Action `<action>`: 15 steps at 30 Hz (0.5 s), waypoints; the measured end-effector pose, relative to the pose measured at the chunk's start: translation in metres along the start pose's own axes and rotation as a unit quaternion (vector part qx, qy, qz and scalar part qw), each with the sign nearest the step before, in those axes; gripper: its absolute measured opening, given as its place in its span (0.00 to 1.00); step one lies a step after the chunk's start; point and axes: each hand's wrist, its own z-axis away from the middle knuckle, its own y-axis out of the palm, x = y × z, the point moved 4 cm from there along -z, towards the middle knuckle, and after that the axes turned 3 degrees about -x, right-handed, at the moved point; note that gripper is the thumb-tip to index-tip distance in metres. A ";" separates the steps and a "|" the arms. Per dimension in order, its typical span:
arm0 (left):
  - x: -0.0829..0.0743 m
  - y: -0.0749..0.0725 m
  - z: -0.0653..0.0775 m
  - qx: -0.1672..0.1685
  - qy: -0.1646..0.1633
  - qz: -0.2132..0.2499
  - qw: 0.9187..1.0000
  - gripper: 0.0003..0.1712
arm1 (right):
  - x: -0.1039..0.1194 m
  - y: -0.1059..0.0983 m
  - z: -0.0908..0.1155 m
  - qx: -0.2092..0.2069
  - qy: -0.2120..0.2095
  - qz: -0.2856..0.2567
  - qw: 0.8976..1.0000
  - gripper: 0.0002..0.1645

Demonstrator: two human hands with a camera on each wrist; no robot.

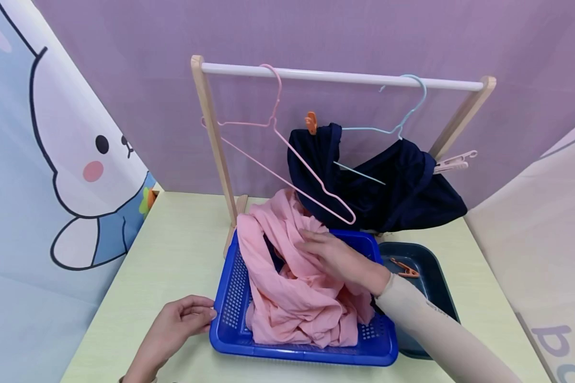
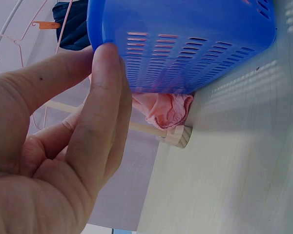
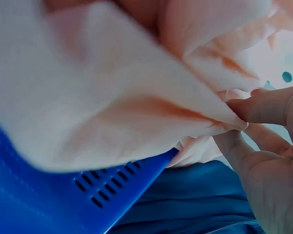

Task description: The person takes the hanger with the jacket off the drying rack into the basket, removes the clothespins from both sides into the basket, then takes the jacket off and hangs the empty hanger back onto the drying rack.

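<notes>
A heap of pink cloth [image 1: 292, 298] fills the blue plastic basket [image 1: 268, 350], its far end draped over the back rim. My right hand [image 1: 342, 260] is over the heap; in the right wrist view its thumb and fingers pinch a fold of the pink cloth [image 3: 136, 117]. At the basket's left side my left hand [image 1: 179, 324] pinches the rim between thumb and fingers, which the left wrist view shows close up on the basket [image 2: 185, 29]. Beyond the cloth, a pink hanger [image 1: 311, 170] hangs bare from the rack's white rod [image 1: 326, 76].
A navy garment [image 1: 378, 202] hangs on a light blue hanger [image 1: 412, 106], with an orange clothespin [image 1: 311, 123] and a pale pink clothespin [image 1: 455, 161] on it. Right of the basket, a dark green tray [image 1: 443, 282] holds orange clothespins [image 1: 406, 269]. Wooden rack posts [image 1: 215, 143] stand behind.
</notes>
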 end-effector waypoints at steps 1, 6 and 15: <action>0.000 0.000 0.000 0.000 -0.001 0.001 1.000 0.21 | 0.003 -0.001 0.004 0.007 -0.001 -0.004 1.000 0.29; 0.002 0.001 0.000 -0.010 -0.014 -0.007 1.000 0.21 | 0.024 -0.004 0.023 -0.024 -0.023 -0.087 0.996 0.28; 0.001 0.002 0.000 -0.030 -0.025 -0.036 0.999 0.18 | 0.061 0.001 0.053 -0.013 0.051 -0.351 0.935 0.28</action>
